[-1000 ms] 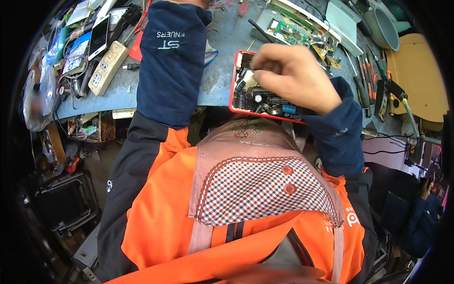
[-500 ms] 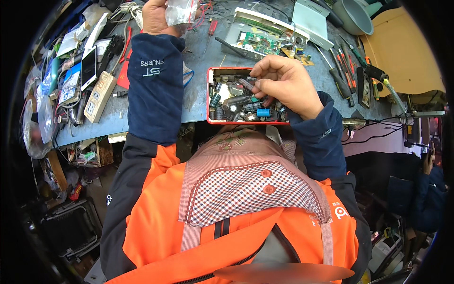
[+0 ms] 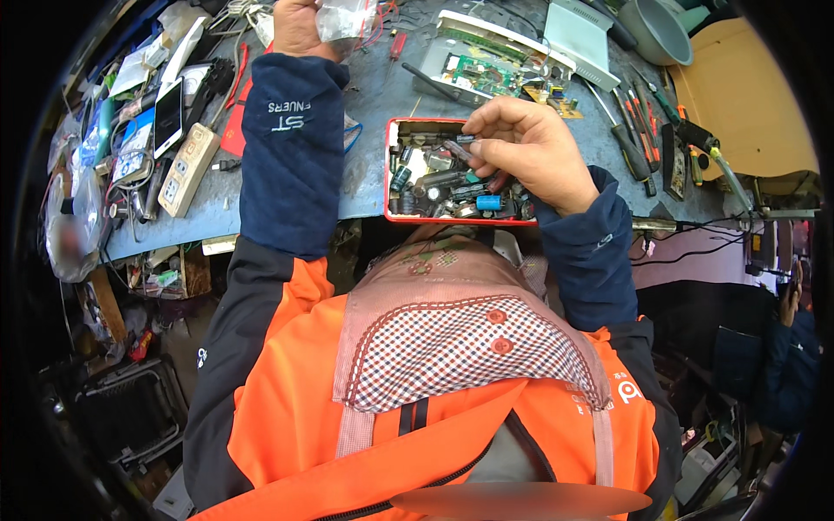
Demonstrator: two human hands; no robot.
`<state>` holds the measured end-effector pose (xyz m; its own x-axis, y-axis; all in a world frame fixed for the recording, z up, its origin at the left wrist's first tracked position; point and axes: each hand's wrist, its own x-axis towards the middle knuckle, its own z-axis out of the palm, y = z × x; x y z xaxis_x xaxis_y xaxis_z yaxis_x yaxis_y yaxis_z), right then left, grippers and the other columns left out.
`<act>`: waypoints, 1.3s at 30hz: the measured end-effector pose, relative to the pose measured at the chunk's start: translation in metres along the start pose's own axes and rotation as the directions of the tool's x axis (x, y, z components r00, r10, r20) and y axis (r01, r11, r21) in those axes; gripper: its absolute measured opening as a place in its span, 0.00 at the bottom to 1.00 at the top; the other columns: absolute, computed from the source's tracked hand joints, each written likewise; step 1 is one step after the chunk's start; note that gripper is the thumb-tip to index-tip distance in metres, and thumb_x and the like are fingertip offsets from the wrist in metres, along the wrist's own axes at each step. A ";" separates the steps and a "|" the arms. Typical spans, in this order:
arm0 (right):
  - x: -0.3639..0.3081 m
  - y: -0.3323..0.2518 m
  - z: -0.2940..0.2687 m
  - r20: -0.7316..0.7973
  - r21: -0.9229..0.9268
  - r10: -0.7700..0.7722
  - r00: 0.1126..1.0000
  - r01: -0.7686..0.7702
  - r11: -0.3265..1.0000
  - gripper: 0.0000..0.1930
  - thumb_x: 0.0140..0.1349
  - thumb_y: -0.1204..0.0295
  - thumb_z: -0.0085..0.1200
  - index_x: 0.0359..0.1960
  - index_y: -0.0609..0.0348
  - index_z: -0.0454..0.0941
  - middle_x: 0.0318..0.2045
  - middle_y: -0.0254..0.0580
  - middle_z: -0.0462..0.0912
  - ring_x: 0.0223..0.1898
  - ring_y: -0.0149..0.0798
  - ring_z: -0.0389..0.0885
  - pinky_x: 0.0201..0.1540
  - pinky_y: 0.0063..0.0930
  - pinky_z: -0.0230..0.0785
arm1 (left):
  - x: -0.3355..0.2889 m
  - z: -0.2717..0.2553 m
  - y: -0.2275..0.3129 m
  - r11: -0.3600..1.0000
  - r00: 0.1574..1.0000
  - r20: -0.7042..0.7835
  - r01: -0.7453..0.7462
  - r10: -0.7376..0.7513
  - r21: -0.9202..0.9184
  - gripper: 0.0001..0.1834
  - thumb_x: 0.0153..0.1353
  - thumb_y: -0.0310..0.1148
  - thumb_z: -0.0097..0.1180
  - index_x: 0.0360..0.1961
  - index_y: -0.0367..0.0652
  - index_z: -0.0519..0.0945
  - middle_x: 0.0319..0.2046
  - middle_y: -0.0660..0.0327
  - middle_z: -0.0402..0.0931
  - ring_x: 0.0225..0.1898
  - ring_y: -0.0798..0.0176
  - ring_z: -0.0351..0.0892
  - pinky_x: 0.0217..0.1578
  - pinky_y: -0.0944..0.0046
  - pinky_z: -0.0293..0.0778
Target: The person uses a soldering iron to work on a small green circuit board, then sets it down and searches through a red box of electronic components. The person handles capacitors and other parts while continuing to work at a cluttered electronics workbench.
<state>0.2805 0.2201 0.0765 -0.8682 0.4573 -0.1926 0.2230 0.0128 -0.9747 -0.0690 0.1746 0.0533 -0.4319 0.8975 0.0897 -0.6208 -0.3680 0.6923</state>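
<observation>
At the far left of the bench, my left hand (image 3: 298, 31), partly cut off by the upper edge, is closed on a clear plastic bag (image 3: 346, 19). My right hand (image 3: 537, 154) is over the right side of a red-rimmed tin (image 3: 388, 174) at the near bench edge. Its thumb and forefinger are pinched together; what lies between them, if anything, is too small to make out. Several cylindrical capacitors fill the tin, mostly dark, with one bright blue capacitor (image 3: 488, 202) near the front. A greyish cylindrical part (image 3: 458, 150) lies by the thumb tip.
Behind the tin lies an opened device with a green circuit board (image 3: 478, 73). Screwdrivers (image 3: 627, 143) and other hand tools lie on the right. A power strip (image 3: 189, 169), a phone (image 3: 168, 118) and cables crowd the left. A red-handled screwdriver (image 3: 398, 45) lies near the bag.
The whole view has shifted slightly, moving the bench right and up in the picture. Both hands keep nearly the same places, the left on the bag and the right over the tin.
</observation>
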 end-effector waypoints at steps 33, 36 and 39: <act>0.036 -0.007 0.053 0.300 -0.879 -0.324 0.897 0.392 0.270 0.09 0.59 0.66 0.64 0.35 0.58 0.89 0.29 0.52 0.88 0.33 0.60 0.89 0.39 0.53 0.82 | -0.001 0.007 0.006 0.981 0.992 0.064 -0.118 0.109 0.157 0.17 0.64 0.37 0.67 0.47 0.35 0.86 0.35 0.49 0.89 0.31 0.51 0.92 0.27 0.50 0.94; 0.039 -0.004 0.044 0.180 -0.929 -0.407 0.896 0.291 0.229 0.07 0.62 0.68 0.62 0.38 0.56 0.88 0.32 0.49 0.88 0.35 0.59 0.88 0.39 0.52 0.80 | 0.000 0.008 0.004 0.986 0.994 0.049 -0.102 0.096 0.129 0.16 0.63 0.37 0.68 0.46 0.36 0.86 0.35 0.50 0.89 0.32 0.51 0.92 0.28 0.49 0.94; 0.040 -0.003 0.039 0.215 -0.827 -0.476 0.853 0.418 0.375 0.08 0.61 0.71 0.63 0.40 0.54 0.89 0.34 0.47 0.88 0.38 0.57 0.88 0.42 0.50 0.81 | 0.003 0.013 0.002 0.987 0.995 0.038 -0.096 0.092 0.127 0.16 0.63 0.37 0.69 0.46 0.36 0.86 0.36 0.51 0.89 0.32 0.51 0.92 0.28 0.49 0.94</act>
<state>0.2280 0.2042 0.0676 -0.9419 0.1927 0.2752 0.0875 0.9316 -0.3529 -0.0624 0.1797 0.0644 -0.4618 0.8685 0.1801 -0.4880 -0.4183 0.7661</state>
